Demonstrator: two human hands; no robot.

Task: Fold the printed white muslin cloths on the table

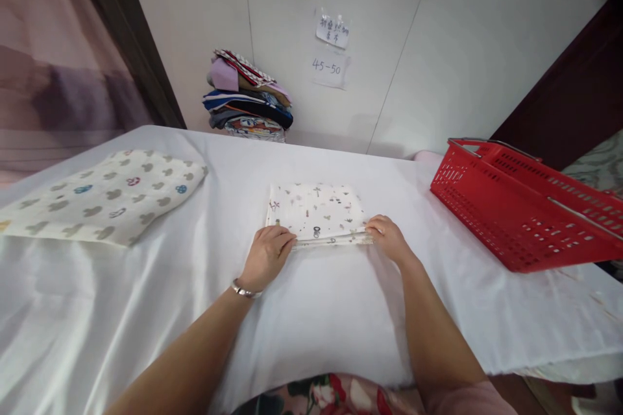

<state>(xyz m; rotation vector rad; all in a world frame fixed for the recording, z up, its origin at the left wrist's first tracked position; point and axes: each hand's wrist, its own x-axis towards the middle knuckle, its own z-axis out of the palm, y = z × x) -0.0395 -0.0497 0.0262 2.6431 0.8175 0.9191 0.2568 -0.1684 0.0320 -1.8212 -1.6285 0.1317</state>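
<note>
A white cloth [315, 207] with small scattered prints lies folded in several layers on the table in front of me. My left hand [270, 253], with a silver bracelet at the wrist, pinches its near left corner. At the near right corner, the fingers of my right hand [388, 238] are closed on the layered edge. Off to the left lies a second cloth [109, 198], cream with grey mushroom prints and a few blue and pink ones; neither hand touches it.
A white sheet [335, 311] covers the table. To the right stands a red plastic basket [516, 207] with metal handles. Beyond the far edge rises a stack of folded fabrics [248, 100] against the wall. Two paper notes [331, 29] hang above.
</note>
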